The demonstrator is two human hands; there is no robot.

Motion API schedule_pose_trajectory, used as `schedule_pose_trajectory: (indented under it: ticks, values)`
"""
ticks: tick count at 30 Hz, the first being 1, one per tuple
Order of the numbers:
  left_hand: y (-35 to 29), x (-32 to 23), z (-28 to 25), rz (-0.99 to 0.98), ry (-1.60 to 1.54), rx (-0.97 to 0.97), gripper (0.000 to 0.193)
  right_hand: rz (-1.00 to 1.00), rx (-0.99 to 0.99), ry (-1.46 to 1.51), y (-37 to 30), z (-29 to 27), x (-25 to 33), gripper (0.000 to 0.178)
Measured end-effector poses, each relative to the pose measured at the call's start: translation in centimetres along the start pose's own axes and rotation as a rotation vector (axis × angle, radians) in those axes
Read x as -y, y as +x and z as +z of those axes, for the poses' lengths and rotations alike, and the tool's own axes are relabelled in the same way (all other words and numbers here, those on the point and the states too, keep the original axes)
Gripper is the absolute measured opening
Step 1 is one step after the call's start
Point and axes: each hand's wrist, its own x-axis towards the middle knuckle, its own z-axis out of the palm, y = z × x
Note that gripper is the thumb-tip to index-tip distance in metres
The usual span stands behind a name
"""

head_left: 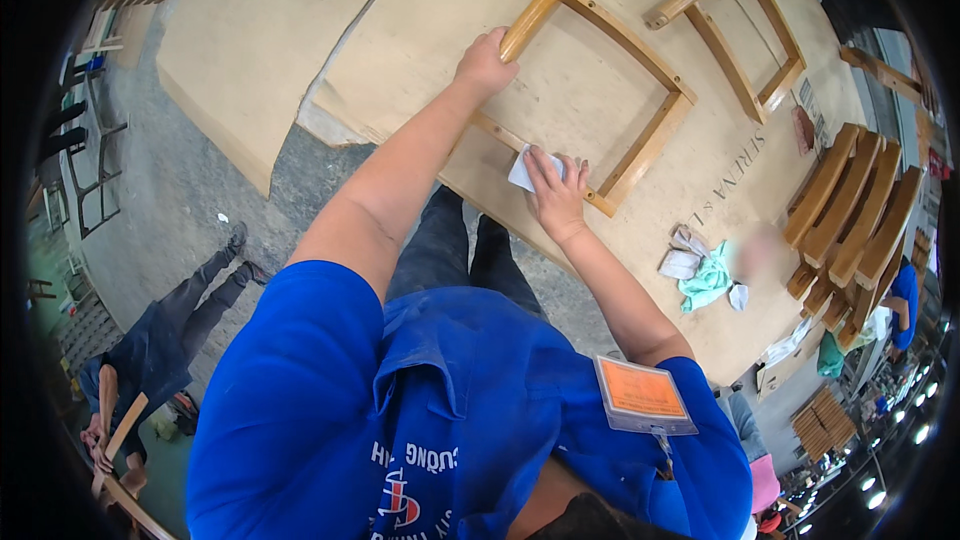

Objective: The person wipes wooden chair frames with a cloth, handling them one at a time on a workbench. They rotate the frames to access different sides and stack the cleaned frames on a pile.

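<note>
A varnished wooden frame (pixel 625 35), shaped like a chair's arm or leg section, lies on the cardboard-covered table in front of me. My left hand (pixel 487 68) is wrapped round the near end of its thick rounded rail. On the frame's near rail, close to the right corner, my right hand (pixel 556 183) presses a folded white sheet (pixel 521 172) against the wood. Whether that sheet is sandpaper or cloth I cannot tell. Farther right on the table lies a second, similar wooden frame (pixel 745 35), touched by neither hand.
Right of my right arm lie a green cloth (pixel 708 278) and some crumpled pale pieces (pixel 680 258). Curved wooden parts (pixel 850 210) are stacked at the table's right edge. On the left, beyond the concrete floor (pixel 180 200), another person (pixel 150 360) handles a wooden piece.
</note>
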Motion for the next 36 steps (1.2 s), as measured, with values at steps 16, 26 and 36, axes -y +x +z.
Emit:
schedule_pose_trajectory:
  ticks: [16, 26, 36]
  values:
    - [-0.5, -0.7, 0.0, -0.07, 0.116, 0.022, 0.061, -0.03, -0.029, 0.008, 3.4, 1.7, 3.2, 0.059]
    - [-0.6, -0.6, 0.1, -0.025, 0.114, -0.013, 0.059, -0.024, -0.085, 0.065, 3.7, 2.3, 3.9, 0.055]
    - [0.0, 0.0, 0.3, -0.027, 0.092, 0.009, 0.062, 0.106, 0.0, -0.029, -0.8, 0.4, 1.6, 0.062]
